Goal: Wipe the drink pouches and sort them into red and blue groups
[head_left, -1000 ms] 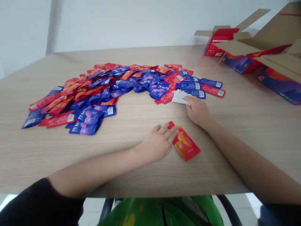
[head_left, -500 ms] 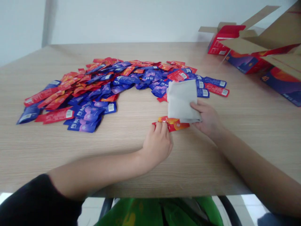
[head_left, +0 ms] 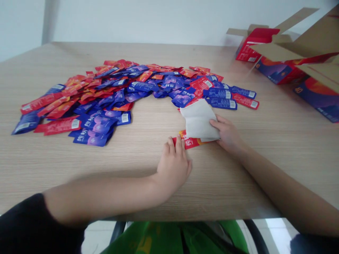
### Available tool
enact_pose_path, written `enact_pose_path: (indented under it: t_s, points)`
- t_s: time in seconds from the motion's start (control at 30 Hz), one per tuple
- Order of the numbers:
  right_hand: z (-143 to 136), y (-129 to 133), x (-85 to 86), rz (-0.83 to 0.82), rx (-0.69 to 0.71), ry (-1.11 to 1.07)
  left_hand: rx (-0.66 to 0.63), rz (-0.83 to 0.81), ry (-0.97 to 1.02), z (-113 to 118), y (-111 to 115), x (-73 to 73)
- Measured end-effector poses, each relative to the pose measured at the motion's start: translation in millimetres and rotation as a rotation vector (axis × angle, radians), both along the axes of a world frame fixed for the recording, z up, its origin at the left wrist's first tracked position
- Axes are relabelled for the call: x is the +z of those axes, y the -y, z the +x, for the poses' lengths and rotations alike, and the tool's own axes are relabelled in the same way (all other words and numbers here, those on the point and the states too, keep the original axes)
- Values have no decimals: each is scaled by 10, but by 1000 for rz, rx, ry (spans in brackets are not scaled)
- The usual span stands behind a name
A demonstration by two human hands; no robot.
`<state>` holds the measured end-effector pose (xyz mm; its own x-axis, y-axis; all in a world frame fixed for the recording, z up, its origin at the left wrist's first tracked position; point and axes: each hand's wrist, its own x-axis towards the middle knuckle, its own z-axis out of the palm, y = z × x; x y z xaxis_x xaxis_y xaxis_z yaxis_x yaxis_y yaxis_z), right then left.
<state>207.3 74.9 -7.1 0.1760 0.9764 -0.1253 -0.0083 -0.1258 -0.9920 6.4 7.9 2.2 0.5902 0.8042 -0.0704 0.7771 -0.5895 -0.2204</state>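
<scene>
A red and orange sachet [head_left: 191,141] lies on the table in front of me. Stretched fingers of my left hand [head_left: 174,162] rest on its left end, slightly spread and pressing it to the tabletop. My right hand [head_left: 229,135] pinches a folded white cloth [head_left: 200,120] by its right edge, thumb on top. The cloth lies over the sachet's right part and hides it. Just beyond the cloth is the near side of a curved heap of blue and red sachets [head_left: 144,86].
At the back right stand open cardboard boxes: a red one [head_left: 247,49], a blue and red one [head_left: 277,70] and another partly out of view [head_left: 317,95]. The heap arcs across the wooden table [head_left: 148,141]. A green cloth-like item [head_left: 164,240] shows below the table edge.
The white cloth has come down and toward me over the sachet, its far corner now tilted left. My left fingers have straightened from a curled grip. The view has shifted slightly.
</scene>
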Motion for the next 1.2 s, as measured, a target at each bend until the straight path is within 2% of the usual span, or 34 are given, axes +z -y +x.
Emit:
enact_pose_path:
  t_s: [0.17, 0.23, 0.37, 0.43, 0.57, 0.73, 1.03, 1.2]
  points:
    - [2, 261, 367, 394, -154, 719, -82, 12, 65, 10, -34, -6]
    - [-123, 383, 368, 450, -39, 954, -116, 24, 99, 12, -46, -8]
    - [-417, 508, 119, 499, 341, 1249, -156, 40, 124, 11, -44, -13]
    - [-462, 500, 18, 518, 419, 1327, -140, 17, 118, 13, -39, -12]
    - [-363, 428, -45, 519, 427, 1338, -130, -5, 128, 20, -42, -11]
    - [-291, 340, -81, 533, 496, 1206, -127, -25, 142, 21, -57, -9]
    - [-163, 419, 128, 395, 614, 1116, -195, -62, 140, -4, -65, -16]
    - [-81, 348, 145, 304, 578, 1004, -256, -74, 154, -20, -88, -22]
